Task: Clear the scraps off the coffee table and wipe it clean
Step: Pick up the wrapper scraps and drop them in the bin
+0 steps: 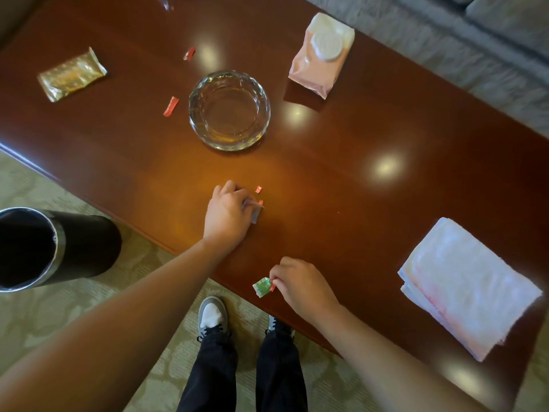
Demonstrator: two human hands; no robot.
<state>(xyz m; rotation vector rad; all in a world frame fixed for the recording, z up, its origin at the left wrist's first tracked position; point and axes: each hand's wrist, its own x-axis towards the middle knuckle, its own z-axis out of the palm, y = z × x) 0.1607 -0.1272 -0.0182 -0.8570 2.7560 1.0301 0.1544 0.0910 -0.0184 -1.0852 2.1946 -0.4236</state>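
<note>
On the dark wooden coffee table (341, 138), my left hand (227, 217) pinches a pale grey scrap (255, 210) lying on the surface. My right hand (300, 285) near the front edge grips a green and white wrapper scrap (262, 286). Small red scraps lie loose: one (258, 189) just beyond my left hand, one (170, 106) left of the glass bowl, one (189, 53) farther back. A gold foil wrapper (71, 74) lies at the far left. A folded white towel (463, 285) rests at the right.
A clear glass bowl (229, 110) stands mid-table. A pink wet-wipe pack (322, 53) lies behind it to the right. A black bin (44, 248) stands on the carpet left of the table. A grey sofa (475, 34) runs along the far side.
</note>
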